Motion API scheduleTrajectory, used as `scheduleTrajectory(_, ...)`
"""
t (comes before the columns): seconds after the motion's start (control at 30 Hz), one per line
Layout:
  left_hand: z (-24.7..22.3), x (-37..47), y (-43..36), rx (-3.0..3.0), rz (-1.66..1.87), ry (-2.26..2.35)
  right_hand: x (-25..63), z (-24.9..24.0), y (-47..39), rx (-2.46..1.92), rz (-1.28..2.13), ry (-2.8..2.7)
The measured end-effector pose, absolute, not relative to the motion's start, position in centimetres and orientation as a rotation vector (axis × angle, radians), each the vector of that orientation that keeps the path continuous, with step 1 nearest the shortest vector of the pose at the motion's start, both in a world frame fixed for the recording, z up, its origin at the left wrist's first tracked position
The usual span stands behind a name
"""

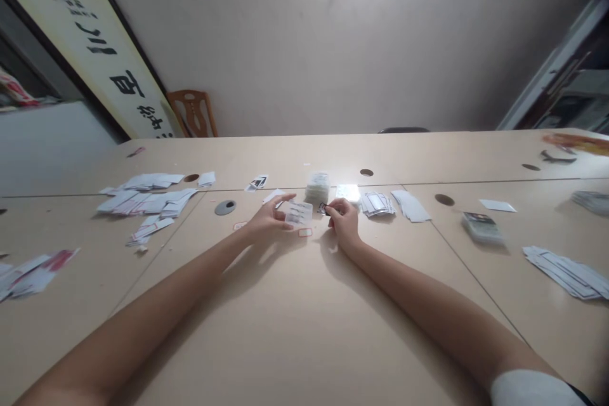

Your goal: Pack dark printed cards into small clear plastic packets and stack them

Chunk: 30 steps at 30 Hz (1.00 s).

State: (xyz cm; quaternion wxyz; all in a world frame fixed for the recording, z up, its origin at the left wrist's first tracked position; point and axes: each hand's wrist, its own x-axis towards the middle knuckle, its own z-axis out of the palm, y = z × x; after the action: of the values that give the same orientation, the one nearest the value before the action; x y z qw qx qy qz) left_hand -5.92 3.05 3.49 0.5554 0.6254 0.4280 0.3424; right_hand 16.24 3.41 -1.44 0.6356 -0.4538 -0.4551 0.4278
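Observation:
Near the middle of the table, my left hand [270,221] is closed on a clear plastic sheet with dark printed marks [299,213], held by its left edge. My right hand [344,222] pinches a small dark card [324,209] between thumb and fingertips, just right of the sheet. A small red-bordered label [305,233] lies below the sheet. Behind both hands stands a stack of clear plastic pieces [318,186]. A shiny clear stack [347,192] sits behind my right hand, with a spread of white cards [377,203] to its right.
Piles of white paper slips [143,202] cover the left side, near a grey cable-hole cover [225,207]. At right are a clear-wrapped stack [482,228] and fanned white cards [568,271]. Open cable holes [444,200] dot the table. A wooden chair [194,112] stands behind.

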Motion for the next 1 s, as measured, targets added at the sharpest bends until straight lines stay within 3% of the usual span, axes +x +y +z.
scheduleTrajectory(0.57, 1.4, -3.3, 3.1, 1.464, 0.814, 0.696, 16.2, -1.1, 3.0, -0.998, 0.962, -1.013)
scheduleTrajectory(0.8, 1.3, -3.3, 2.7, 1.359, 0.863, 0.734, 16.3, -0.9, 2.6, -1.005, 1.0, -0.991)
scheduleTrajectory(1.0, 0.2, -2.9, 2.6, 1.516, 1.128, 0.941, 16.5, -1.0, 2.8, -0.983, 1.045, -0.833)
